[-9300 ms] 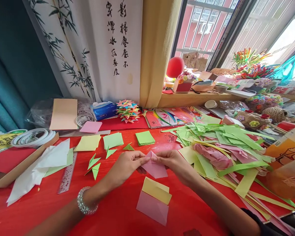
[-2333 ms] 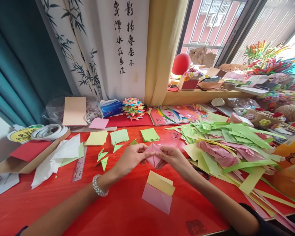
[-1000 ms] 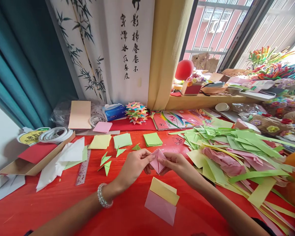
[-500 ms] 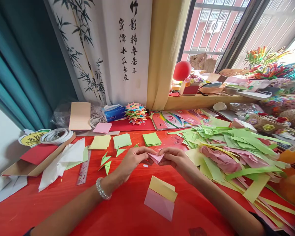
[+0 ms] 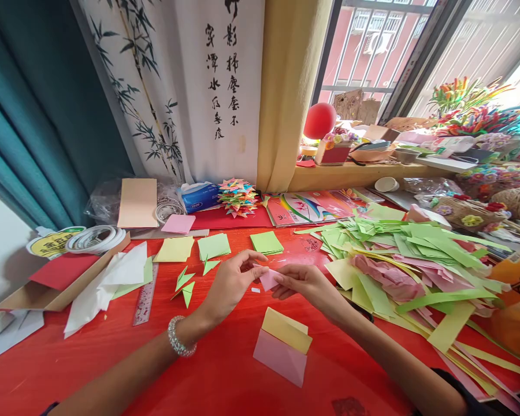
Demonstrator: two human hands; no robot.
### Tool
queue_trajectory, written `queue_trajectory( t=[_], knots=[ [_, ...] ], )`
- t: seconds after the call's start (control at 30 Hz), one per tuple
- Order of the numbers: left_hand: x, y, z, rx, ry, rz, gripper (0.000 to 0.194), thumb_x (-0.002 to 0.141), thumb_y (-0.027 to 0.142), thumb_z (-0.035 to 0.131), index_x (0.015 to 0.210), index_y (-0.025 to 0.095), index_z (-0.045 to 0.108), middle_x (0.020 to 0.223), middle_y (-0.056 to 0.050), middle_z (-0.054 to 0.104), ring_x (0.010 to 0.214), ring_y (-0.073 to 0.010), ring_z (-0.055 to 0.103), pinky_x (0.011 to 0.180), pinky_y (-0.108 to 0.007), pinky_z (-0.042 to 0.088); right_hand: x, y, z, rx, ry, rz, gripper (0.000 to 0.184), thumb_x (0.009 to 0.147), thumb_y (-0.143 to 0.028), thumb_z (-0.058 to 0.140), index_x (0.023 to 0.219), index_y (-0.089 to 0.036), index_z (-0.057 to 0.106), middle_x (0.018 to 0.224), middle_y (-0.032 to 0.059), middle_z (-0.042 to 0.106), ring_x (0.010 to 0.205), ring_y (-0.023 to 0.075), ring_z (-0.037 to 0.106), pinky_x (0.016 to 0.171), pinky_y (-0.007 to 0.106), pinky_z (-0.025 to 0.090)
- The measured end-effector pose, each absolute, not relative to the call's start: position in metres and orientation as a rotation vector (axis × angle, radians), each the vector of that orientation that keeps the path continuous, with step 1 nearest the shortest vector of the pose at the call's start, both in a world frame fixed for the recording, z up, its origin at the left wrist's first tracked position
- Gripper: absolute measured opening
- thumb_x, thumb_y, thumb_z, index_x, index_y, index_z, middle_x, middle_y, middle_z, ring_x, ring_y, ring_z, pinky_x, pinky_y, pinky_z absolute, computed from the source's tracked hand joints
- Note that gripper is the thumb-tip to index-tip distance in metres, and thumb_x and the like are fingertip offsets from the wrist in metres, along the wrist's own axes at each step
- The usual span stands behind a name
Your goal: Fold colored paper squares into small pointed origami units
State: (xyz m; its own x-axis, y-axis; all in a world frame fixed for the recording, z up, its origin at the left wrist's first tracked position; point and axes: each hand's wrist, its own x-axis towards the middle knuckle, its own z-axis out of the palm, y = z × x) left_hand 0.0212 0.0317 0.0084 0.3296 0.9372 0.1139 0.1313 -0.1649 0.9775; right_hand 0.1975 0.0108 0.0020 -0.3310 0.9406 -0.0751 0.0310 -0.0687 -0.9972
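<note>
Between my two hands, above the red table (image 5: 225,358), is a small folded piece of pink paper (image 5: 268,279). My left hand (image 5: 235,283) pinches its left edge between thumb and forefinger. From the other side, my right hand (image 5: 301,283) grips it with the thumb on top and fingers beneath. Just below lie a yellow folded paper (image 5: 286,330) and a pink paper sheet (image 5: 281,356), partly overlapping. Left of my left hand stand small green folded pieces (image 5: 185,290). A tiny white scrap (image 5: 255,290) rests under the pink paper.
Behind my hands sit stacks of yellow paper (image 5: 174,249), mint paper (image 5: 214,247) and green paper (image 5: 266,242). Paper strips (image 5: 398,248) heap on the right. At left are a clear ruler (image 5: 145,297) and a cardboard tray (image 5: 65,283). A multicoloured folded-paper ball (image 5: 237,197) stands at the back.
The pink paper has turned from a pointed, ridged shape to a flatter face. My left hand has lifted and opened out slightly at the fingers; my right hand has shifted its grip.
</note>
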Motion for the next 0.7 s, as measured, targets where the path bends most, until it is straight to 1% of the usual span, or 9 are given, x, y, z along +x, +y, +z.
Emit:
queue_trajectory(
  t=[0.07,0.1,0.17,0.23,0.37,0.53,0.63,0.7],
  knots=[
    [0.0213,0.0325,0.0084,1.536,1.006,0.969,0.024,0.074,0.034,0.06,0.092,0.018,0.058,0.07,0.001,0.059,0.066,-0.0126,0.056,0.061,-0.023,0.043,0.1973,0.0104,0.0026,-1.111,-1.464,1.505,0.033,0.076,-0.044,0.057,0.082,-0.012,0.062,0.072,0.0061,0.066,0.065,0.016,0.065,0.066,0.031,0.053],
    [0.0214,0.0328,0.0085,1.517,1.004,0.943,0.025,0.073,0.035,0.06,0.092,0.018,0.058,0.07,0.001,0.059,0.065,-0.0126,0.057,0.061,-0.023,0.043,0.1973,0.0101,0.0028,-1.106,-1.461,1.499,0.034,0.077,-0.044,0.056,0.081,-0.012,0.062,0.072,0.0061,0.066,0.063,0.0153,0.064,0.065,0.03,0.053],
    [0.0219,0.0332,0.0087,1.498,0.999,0.878,0.025,0.073,0.036,0.06,0.089,0.017,0.058,0.071,0.0,0.061,0.065,-0.0129,0.057,0.061,-0.024,0.043,0.1971,0.0095,0.0025,-1.085,-1.458,1.496,0.035,0.077,-0.045,0.055,0.083,-0.012,0.062,0.075,0.0063,0.066,0.063,0.0144,0.064,0.065,0.03,0.053],
    [0.0227,0.0326,0.0088,1.51,0.998,0.845,0.024,0.073,0.037,0.06,0.083,0.016,0.06,0.07,-0.001,0.061,0.065,-0.013,0.056,0.061,-0.024,0.043,0.1965,0.0088,0.0013,-1.085,-1.482,1.508,0.035,0.075,-0.045,0.057,0.084,-0.012,0.063,0.077,0.0068,0.067,0.065,0.0152,0.064,0.066,0.03,0.053],
    [0.0238,0.0305,0.009,1.525,0.983,0.842,0.021,0.072,0.036,0.061,0.075,0.015,0.061,0.065,0.0,0.06,0.064,-0.0124,0.055,0.062,-0.024,0.042,0.1946,0.0069,-0.0005,-1.132,-1.498,1.545,0.034,0.071,-0.044,0.062,0.077,-0.011,0.062,0.071,0.0059,0.066,0.063,0.0169,0.065,0.061,0.029,0.052],
    [0.0198,0.0334,0.0089,1.428,0.953,0.748,0.024,0.073,0.038,0.06,0.069,0.013,0.061,0.06,-0.002,0.06,0.058,-0.012,0.055,0.06,-0.025,0.043,0.1942,0.0051,0.0025,-1.129,-1.497,1.615,0.033,0.07,-0.045,0.063,0.069,-0.011,0.059,0.061,0.004,0.064,0.055,0.0142,0.063,0.053,0.025,0.05],
    [0.0183,0.0349,0.0085,1.378,0.921,0.734,0.027,0.074,0.039,0.058,0.068,0.013,0.06,0.06,-0.003,0.06,0.057,-0.0119,0.055,0.061,-0.026,0.044,0.1932,0.0048,0.0027,-1.14,-1.505,1.603,0.033,0.07,-0.044,0.063,0.067,-0.012,0.057,0.057,0.0025,0.062,0.05,0.0127,0.061,0.049,0.024,0.048],
    [0.0194,0.0343,0.0091,1.382,0.916,0.748,0.026,0.075,0.039,0.058,0.071,0.013,0.06,0.065,-0.003,0.061,0.062,-0.0126,0.056,0.064,-0.026,0.044,0.1916,0.0047,0.0007,-1.151,-1.47,1.572,0.033,0.072,-0.045,0.061,0.069,-0.012,0.057,0.058,0.0021,0.062,0.049,0.0122,0.06,0.048,0.023,0.047]
  ],
)
